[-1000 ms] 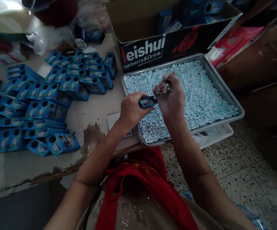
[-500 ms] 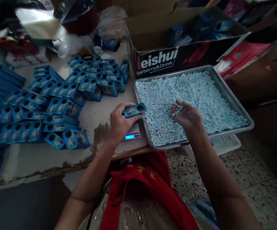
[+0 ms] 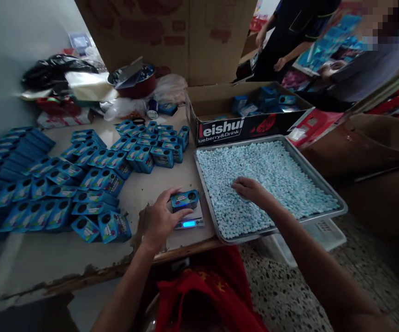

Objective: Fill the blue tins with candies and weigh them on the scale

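Head view: the left hand [image 3: 160, 219] has its grip closed on a small blue box [image 3: 184, 200], which sits on a pocket scale [image 3: 190, 221] with a lit blue display at the table [image 3: 144, 184] edge. The right hand [image 3: 251, 189] lies palm down on pale blue candies [image 3: 275, 170] in a metal tray [image 3: 202, 177]; whether its grip holds any cannot be told. Behind the tray, a carton [image 3: 220, 130] reads "eishui" and "ueberry&Drink". The print on the piled blue boxes [image 3: 92, 184] is too small to read.
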Tool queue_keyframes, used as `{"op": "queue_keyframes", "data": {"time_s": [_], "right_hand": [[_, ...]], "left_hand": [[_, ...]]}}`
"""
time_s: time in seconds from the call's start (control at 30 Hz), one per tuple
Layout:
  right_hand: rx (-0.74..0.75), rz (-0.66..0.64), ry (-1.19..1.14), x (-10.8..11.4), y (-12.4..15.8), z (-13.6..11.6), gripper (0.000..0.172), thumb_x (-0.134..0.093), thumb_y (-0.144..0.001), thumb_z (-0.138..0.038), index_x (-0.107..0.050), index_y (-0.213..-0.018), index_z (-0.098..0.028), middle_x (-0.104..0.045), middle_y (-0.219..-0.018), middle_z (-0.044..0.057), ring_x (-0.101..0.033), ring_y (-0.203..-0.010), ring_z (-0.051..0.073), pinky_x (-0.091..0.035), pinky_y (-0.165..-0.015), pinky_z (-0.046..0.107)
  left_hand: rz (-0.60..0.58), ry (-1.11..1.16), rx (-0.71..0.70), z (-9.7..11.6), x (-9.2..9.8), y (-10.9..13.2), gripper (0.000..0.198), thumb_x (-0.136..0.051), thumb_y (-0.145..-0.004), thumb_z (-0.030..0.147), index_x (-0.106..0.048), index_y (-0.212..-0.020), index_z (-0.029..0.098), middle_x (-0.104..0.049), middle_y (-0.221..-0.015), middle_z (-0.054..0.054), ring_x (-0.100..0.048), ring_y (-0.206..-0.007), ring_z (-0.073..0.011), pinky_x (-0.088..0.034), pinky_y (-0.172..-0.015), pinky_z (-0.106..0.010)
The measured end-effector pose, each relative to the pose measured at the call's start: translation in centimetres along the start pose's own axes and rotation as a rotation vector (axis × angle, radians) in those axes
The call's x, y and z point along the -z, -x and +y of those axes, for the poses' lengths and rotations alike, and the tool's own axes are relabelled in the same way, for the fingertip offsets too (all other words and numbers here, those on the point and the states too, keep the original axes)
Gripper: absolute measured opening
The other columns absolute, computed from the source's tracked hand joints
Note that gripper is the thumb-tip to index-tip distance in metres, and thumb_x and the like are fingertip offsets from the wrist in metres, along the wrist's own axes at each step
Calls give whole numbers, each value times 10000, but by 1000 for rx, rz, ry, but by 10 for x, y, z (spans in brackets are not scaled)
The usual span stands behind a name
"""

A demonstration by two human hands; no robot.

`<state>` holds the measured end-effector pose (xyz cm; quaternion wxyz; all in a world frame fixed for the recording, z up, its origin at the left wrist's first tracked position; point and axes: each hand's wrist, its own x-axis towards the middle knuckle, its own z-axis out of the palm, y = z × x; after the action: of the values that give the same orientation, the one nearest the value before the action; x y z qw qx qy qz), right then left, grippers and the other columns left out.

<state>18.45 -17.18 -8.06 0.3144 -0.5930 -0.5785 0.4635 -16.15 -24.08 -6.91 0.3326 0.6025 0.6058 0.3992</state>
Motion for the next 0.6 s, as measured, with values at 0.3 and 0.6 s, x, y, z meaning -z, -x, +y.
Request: {"op": "queue_keyframes", "data": {"time_s": [0.3, 0.6], "right_hand": [[-65, -192, -195, 16, -19, -36, 381, -1035, -618, -445, -763, -761, -219, -612, -618, -50, -485, -612, 122, -368, -582, 258], [-143, -241, -360, 5, -19, -37, 366, -1068, -725, -390, -845, -943, -198, -796, -750, 27, -613, -569, 115, -448, -484, 221]], "left_hand": [[151, 94, 94, -36, 34, 22, 535, -955, -823, 580, -847, -1239, 261, -865, -1255, -127, -820, -1191, -376, -635, -1143, -567], [201, 101, 23, -20, 39, 39, 421, -941, -898, 486, -841, -1232, 251, -844, -1225, -106, -815, -1167, -311, -639, -1111, -484]]}}
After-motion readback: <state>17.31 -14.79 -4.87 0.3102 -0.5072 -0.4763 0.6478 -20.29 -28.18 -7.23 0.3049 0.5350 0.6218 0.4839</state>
